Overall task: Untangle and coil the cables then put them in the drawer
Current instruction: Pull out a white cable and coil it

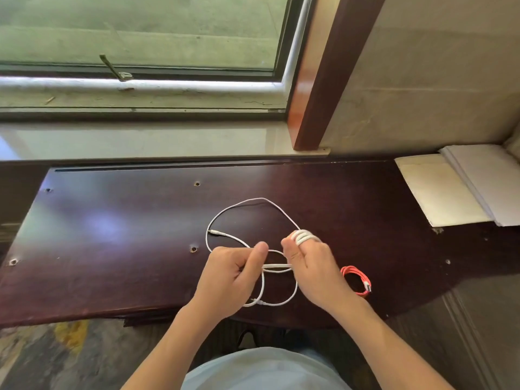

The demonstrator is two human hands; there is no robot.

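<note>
The right hand carries white cable turns around its fingers; the left hand pinches the feed, probably best kept lightly taut.

no readable text or labels anywhere

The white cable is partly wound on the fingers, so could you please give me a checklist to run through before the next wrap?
1. Wraps sit on the fingers of the right hand: ok, several turns of the white cable lie side by side there.
2. Left hand grips the feeding strand: ok.
3. Loose length free of knots: not ok, loops cross on the desk.
4. Free plug clear of snags: ok, it lies on bare wood.
5. Red cable kept apart: ok, coiled beside the right wrist.
6. Drawer ready: cannot tell, none in view.
</note>
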